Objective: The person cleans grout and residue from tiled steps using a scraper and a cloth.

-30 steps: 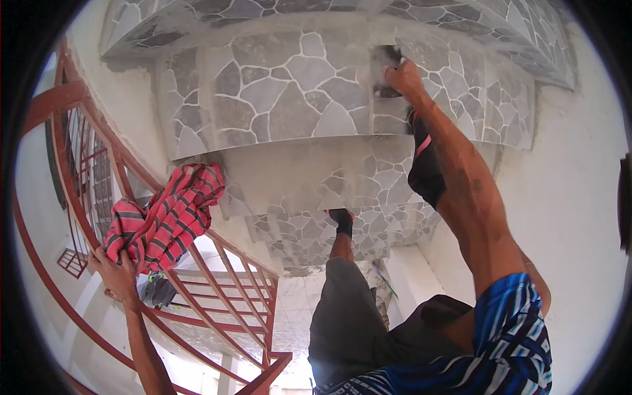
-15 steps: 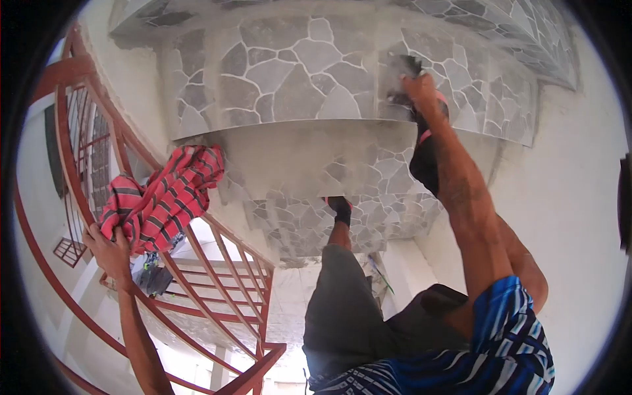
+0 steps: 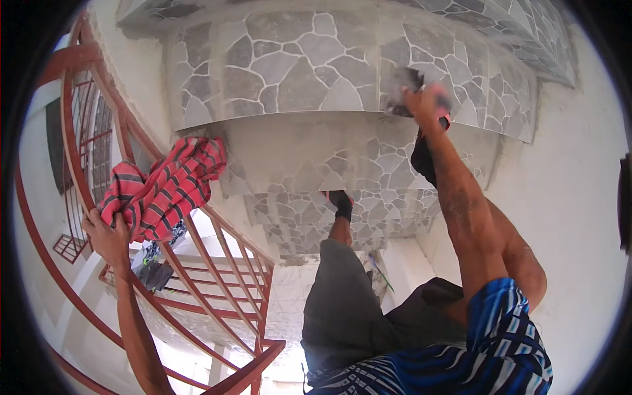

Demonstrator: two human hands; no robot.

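My right hand (image 3: pixel 424 102) presses a dark grey pad or sponge (image 3: pixel 403 87) against the stone-patterned tiles of the stair riser (image 3: pixel 296 66), near its lower edge. My right arm stretches up from the lower right. My left hand (image 3: pixel 107 236) grips the red metal railing (image 3: pixel 217 243) at the left, beside a red striped cloth (image 3: pixel 164 187) draped over the rail. My legs in grey shorts (image 3: pixel 342 309) stand on the steps, one foot in a black sock (image 3: pixel 340 204) on a lower tread.
Stone-patterned tiled steps (image 3: pixel 329 224) curve downward. A white wall (image 3: pixel 573 217) closes the right side. The red railing runs along the left with an open drop behind it. Small dark items (image 3: pixel 155 271) hang under the cloth.
My right hand has slid the pad down the riser toward its lower edge. My left hand stays on the railing. The view has shifted slightly upward.
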